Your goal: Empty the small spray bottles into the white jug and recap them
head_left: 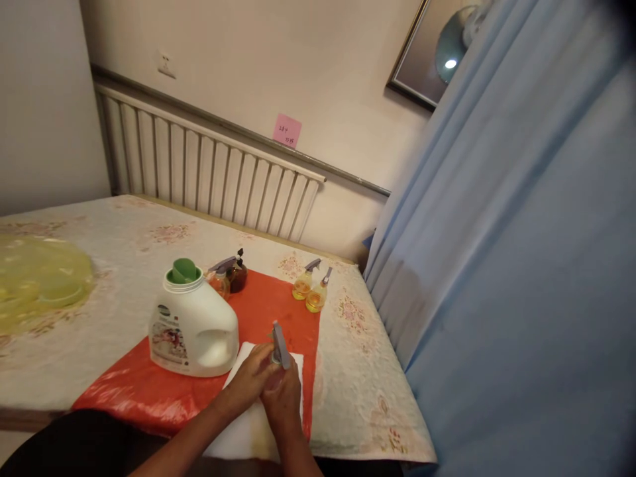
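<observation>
Both hands are closed around a small spray bottle (279,344), held upright over a folded white cloth (243,424). My left hand (254,371) has its fingers at the collar, just below the grey trigger head. Lower down, my right hand (285,399) wraps the bottle's body and hides most of it. A large white detergent jug (193,328) stands to the left of my hands, a green cap (184,270) resting in its mouth. Beyond my hands, two spray bottles with yellow liquid (315,301) stand side by side at the red sheet's edge.
Behind the jug are an orange spray bottle (220,285) and a dark pump bottle (239,277). A red plastic sheet (283,311) covers part of the flowered bedspread (368,371). A yellow-green translucent basin (44,271) lies left; a blue curtain (497,265) hangs right.
</observation>
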A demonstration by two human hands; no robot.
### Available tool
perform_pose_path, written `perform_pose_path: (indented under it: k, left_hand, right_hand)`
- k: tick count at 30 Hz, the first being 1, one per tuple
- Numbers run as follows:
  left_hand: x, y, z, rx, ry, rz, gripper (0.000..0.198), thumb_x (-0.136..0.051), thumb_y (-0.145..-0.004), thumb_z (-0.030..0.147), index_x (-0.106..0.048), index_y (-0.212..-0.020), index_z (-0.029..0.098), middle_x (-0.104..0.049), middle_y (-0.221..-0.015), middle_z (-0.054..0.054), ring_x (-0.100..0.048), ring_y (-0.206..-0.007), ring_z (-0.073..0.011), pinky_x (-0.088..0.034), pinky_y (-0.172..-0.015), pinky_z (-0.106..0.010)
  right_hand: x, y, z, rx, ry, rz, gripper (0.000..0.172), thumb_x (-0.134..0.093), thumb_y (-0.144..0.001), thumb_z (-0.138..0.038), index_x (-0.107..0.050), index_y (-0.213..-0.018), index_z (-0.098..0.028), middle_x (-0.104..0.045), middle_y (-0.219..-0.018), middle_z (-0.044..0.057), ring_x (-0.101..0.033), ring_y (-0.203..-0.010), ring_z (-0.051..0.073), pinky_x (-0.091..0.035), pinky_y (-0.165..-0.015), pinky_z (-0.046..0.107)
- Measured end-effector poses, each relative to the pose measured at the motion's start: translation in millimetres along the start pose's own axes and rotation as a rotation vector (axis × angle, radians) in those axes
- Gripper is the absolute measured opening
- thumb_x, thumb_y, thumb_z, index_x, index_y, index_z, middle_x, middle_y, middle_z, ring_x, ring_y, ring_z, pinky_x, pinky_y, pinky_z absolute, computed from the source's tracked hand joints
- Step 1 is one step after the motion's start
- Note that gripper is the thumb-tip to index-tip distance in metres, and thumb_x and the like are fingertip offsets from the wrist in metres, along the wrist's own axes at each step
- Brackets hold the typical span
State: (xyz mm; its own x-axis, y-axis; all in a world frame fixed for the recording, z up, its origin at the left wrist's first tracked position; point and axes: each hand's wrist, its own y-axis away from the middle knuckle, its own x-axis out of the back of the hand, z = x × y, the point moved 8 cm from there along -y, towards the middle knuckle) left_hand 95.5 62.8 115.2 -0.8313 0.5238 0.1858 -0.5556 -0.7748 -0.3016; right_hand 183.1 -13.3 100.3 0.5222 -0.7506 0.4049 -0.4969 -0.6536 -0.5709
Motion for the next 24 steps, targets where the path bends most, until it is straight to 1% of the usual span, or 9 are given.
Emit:
perform_pose_path:
  k: [2, 7, 9, 11, 12, 15, 17, 21, 24]
  left_hand:
    - [-0.1, -1.3, 2.8, 0.008, 0.005, -0.005, 0.026, -0.059, -0.074, 0.029, -0.067, -0.097, 0.020, -0.069, -0.105, -0.008, -0.060, -0.105, -0.0269, -0.043, -0.098, -0.040]
    - [-0.4, -3.4, 1.7, 0.125, -0.010, 0.102, 0.021, -0.061, -0.063, 0.020, -0.061, -0.084, 0.021, -0.068, -0.089, -0.002, -0.063, -0.090, -0.0250, -0.048, -0.087, -0.038]
    - [-1.0, -2.7, -0.8, 0.121, 0.006, 0.106, 0.027, -0.060, -0.062, 0.019, -0.061, -0.090, 0.020, -0.068, -0.093, -0.003, -0.063, -0.094, -0.0252, -0.047, -0.090, -0.039]
    - [-1.0, -2.0, -1.8, 0.078, 0.013, 0.072, 0.036, -0.060, -0.065, 0.021, -0.063, -0.101, 0.021, -0.068, -0.105, -0.005, -0.060, -0.105, -0.0259, -0.044, -0.096, -0.039]
    - [-0.7, -1.7, -1.2, 0.050, 0.003, 0.047, 0.035, -0.060, -0.068, 0.023, -0.064, -0.103, 0.021, -0.068, -0.108, -0.006, -0.059, -0.109, -0.0262, -0.043, -0.099, -0.040]
    - [1.2, -1.5, 1.6, 0.002, -0.061, -0.005, 0.024, -0.060, -0.073, 0.029, -0.068, -0.095, 0.022, -0.069, -0.106, -0.006, -0.058, -0.108, -0.0277, -0.042, -0.099, -0.041]
    - [3.3, -2.1, 3.5, 0.014, -0.075, 0.010, 0.022, -0.061, -0.071, 0.028, -0.068, -0.090, 0.022, -0.069, -0.102, -0.006, -0.059, -0.105, -0.0278, -0.044, -0.096, -0.040]
    - [7.4, -2.9, 8.6, 0.057, -0.073, 0.104, 0.021, -0.062, -0.070, 0.027, -0.066, -0.089, 0.020, -0.068, -0.095, -0.005, -0.061, -0.096, -0.0267, -0.046, -0.089, -0.039]
    - [9.2, -4.1, 16.5, 0.047, -0.011, 0.123, 0.022, -0.062, -0.071, 0.027, -0.064, -0.091, 0.019, -0.068, -0.096, -0.006, -0.062, -0.098, -0.0261, -0.045, -0.090, -0.037]
  right_hand:
    - [-1.8, -0.4, -0.2, -0.010, 0.008, -0.024, 0.031, -0.057, -0.079, -0.021, -0.061, -0.110, -0.015, -0.070, -0.104, 0.014, -0.067, -0.098, 0.029, -0.055, -0.083, 0.043]
    - [-0.7, -3.2, -5.8, -0.008, 0.003, -0.064, 0.035, -0.057, -0.080, -0.019, -0.062, -0.115, -0.017, -0.070, -0.102, 0.011, -0.068, -0.094, 0.028, -0.056, -0.078, 0.039]
    - [0.5, -3.4, -5.9, -0.004, 0.019, -0.050, 0.034, -0.056, -0.080, -0.020, -0.063, -0.114, -0.017, -0.071, -0.100, 0.011, -0.069, -0.092, 0.028, -0.056, -0.077, 0.038]
    - [0.7, -2.9, -5.4, 0.008, 0.033, -0.033, 0.034, -0.057, -0.080, -0.020, -0.063, -0.113, -0.017, -0.071, -0.100, 0.012, -0.068, -0.092, 0.028, -0.056, -0.076, 0.038]
    - [0.8, -2.6, -5.3, 0.016, 0.039, -0.022, 0.033, -0.057, -0.080, -0.021, -0.063, -0.112, -0.017, -0.071, -0.100, 0.012, -0.068, -0.092, 0.028, -0.056, -0.076, 0.038]
    - [1.0, -1.7, -5.4, 0.026, 0.043, 0.001, 0.032, -0.058, -0.080, -0.022, -0.062, -0.111, -0.017, -0.071, -0.099, 0.012, -0.068, -0.092, 0.028, -0.056, -0.075, 0.038]
    - [0.2, -1.4, -6.1, 0.029, 0.033, -0.010, 0.030, -0.059, -0.079, -0.024, -0.062, -0.108, -0.018, -0.070, -0.099, 0.011, -0.068, -0.092, 0.028, -0.056, -0.075, 0.038]
    - [1.0, -0.3, -6.0, 0.037, 0.033, -0.005, 0.030, -0.059, -0.078, -0.022, -0.060, -0.107, -0.019, -0.069, -0.096, 0.009, -0.068, -0.089, 0.026, -0.056, -0.075, 0.037]
    - [0.2, 0.9, -3.5, 0.048, 0.057, 0.001, 0.032, -0.059, -0.076, -0.021, -0.059, -0.108, -0.020, -0.069, -0.096, 0.008, -0.068, -0.088, 0.025, -0.056, -0.076, 0.037]
